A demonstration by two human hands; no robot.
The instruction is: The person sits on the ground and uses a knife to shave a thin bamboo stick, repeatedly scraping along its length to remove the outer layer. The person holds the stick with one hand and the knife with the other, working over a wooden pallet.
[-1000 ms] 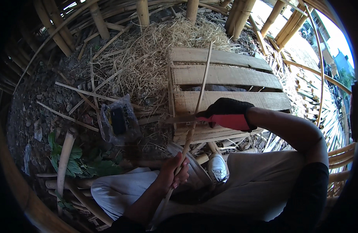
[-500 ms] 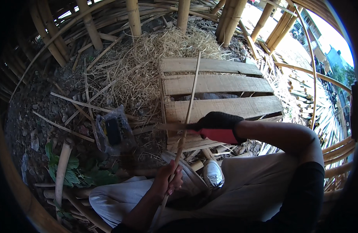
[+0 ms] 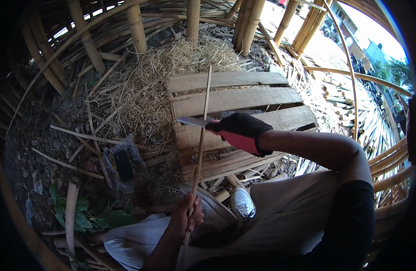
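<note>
My bare left hand (image 3: 188, 214) is closed round the lower part of a long, thin bamboo strip (image 3: 202, 140). The strip slants up and away from me, its far end over a slatted wooden crate (image 3: 235, 97). On my right hand (image 3: 239, 131) is a black and pink glove, its fingers wrapped round a knife whose handle they hide. The knife's blade (image 3: 192, 121) points left and crosses the strip above its middle, touching or very near it. Below the blade, a knot-like bump shows on the strip.
Pale shavings (image 3: 144, 86) heap behind and left of the crate. A plastic bag (image 3: 126, 163) with a dark phone-like object lies on the ground at left, near green leaves (image 3: 81, 212). Bamboo posts (image 3: 193, 22) stand at the back; cut poles (image 3: 348, 104) are stacked at right. My white shoe (image 3: 242, 203) is by the crate.
My right hand and the knife have moved up along the strip, away from my left hand, which still grips it. The whole view has shifted a little.
</note>
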